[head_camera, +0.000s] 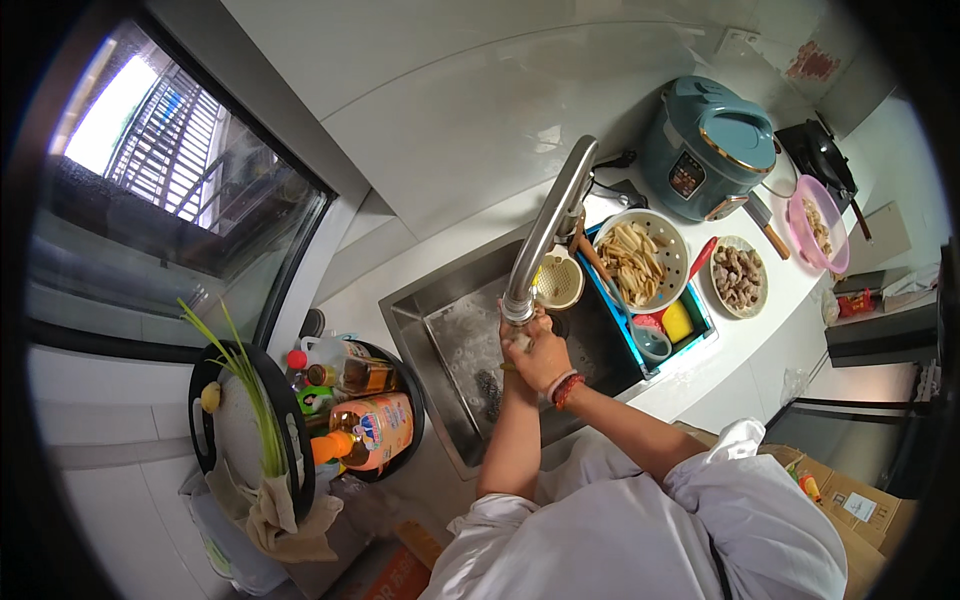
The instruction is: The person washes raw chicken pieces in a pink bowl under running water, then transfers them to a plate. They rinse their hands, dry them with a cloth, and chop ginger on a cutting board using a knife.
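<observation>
My left hand [508, 330] and my right hand [546, 363] are pressed together over a stainless steel sink [461, 337]. They are right below the spout of a curved metal faucet [551, 221], with water at the fingers. A pale patch shows between the hands; whether it is foam, water or a small thing I cannot tell. Red and pale bracelets circle my right wrist, and a band is on the left one. Just beyond the hands, a cream perforated strainer [562, 283] sits at the sink's back edge. Wet bubbles spot the basin floor.
Right of the sink are a white colander [676, 259] of pale strips, a blue-grey ladle [649, 343], a plate of greyish pieces [739, 279], a cleaver [769, 227], a rice cooker [694, 161] and a pink basin [838, 244]. Bottles [375, 427] and green scallions [262, 409] stand left.
</observation>
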The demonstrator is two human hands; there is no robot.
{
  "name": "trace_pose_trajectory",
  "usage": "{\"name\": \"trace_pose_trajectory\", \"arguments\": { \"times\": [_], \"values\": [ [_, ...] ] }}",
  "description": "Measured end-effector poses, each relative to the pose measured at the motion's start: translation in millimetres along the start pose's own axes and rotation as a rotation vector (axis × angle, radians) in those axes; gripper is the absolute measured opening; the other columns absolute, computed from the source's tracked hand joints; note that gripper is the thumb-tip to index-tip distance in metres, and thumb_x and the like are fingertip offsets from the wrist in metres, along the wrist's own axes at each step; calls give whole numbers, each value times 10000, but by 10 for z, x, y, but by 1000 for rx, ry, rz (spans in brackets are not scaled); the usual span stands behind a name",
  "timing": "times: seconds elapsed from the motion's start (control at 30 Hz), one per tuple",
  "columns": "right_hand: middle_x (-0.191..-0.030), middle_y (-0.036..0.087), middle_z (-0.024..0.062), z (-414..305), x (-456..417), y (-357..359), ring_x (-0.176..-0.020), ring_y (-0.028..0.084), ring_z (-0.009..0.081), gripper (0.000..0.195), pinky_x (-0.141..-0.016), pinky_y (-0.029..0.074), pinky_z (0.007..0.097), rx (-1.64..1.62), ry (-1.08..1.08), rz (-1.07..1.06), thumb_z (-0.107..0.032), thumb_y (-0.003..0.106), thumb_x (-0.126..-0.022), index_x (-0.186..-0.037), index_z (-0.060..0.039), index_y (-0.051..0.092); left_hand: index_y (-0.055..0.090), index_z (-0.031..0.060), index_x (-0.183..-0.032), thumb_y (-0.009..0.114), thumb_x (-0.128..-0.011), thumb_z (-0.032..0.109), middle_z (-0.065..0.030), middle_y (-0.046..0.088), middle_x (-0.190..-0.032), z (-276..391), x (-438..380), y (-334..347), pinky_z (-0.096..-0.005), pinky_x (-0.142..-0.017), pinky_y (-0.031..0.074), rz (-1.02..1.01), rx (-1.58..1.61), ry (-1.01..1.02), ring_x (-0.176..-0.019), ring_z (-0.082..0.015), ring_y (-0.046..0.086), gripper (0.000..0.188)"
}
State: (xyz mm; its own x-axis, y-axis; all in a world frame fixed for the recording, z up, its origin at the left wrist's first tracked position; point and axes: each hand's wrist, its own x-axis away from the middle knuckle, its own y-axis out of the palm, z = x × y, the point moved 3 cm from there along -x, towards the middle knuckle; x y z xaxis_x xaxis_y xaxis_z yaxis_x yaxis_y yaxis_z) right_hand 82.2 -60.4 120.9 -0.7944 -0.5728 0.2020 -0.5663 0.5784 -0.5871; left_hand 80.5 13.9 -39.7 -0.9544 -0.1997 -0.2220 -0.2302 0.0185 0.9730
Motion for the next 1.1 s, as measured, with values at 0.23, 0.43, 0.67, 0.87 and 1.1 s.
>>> {"name": "trace_pose_trajectory", "arguments": {
  "times": [0.23,0.43,0.67,0.87,1.1],
  "values": [
    [-706,689,164,-39,-76,129,-667,680,353,361,-639,550,467,428,-72,35,-403,596,-843,-803,-70,732,578,46,-1144,484,-987,423,-115,628,-993,-57,125,243,-389,-780,518,395,-102,148,-877,-242,611,419],
    [-702,683,189,-177,-396,267,-692,689,368,373,-625,551,466,382,-57,56,-384,562,-855,-743,-57,703,581,52,-1144,467,-992,410,-118,629,-983,104,162,316,-390,-736,514,685,-255,357,-831,-239,603,405],
    [-861,704,213,95,-967,238,-841,695,375,375,-719,560,434,233,213,-46,-438,674,-782,-873,-81,742,571,62,-1242,425,-1006,408,-125,648,-1168,198,534,244,-426,-952,487,546,-56,253,-1090,-289,610,443],
    [-1002,678,233,277,-820,204,-961,636,420,429,-834,504,459,-175,-173,-169,-385,683,-784,-1050,-51,639,357,57,-1470,373,-933,693,-137,434,-1463,35,347,878,-508,-1050,386,1198,-414,-8,-1286,-339,476,833],
    [-1055,653,192,99,60,11,-983,611,372,349,-858,480,467,-28,-560,-157,-86,605,-802,-1148,-48,612,603,-4,-1145,561,-897,425,-129,677,-1049,258,209,1034,-449,-883,543,773,-374,65,-988,-299,660,497]
  ]
}}
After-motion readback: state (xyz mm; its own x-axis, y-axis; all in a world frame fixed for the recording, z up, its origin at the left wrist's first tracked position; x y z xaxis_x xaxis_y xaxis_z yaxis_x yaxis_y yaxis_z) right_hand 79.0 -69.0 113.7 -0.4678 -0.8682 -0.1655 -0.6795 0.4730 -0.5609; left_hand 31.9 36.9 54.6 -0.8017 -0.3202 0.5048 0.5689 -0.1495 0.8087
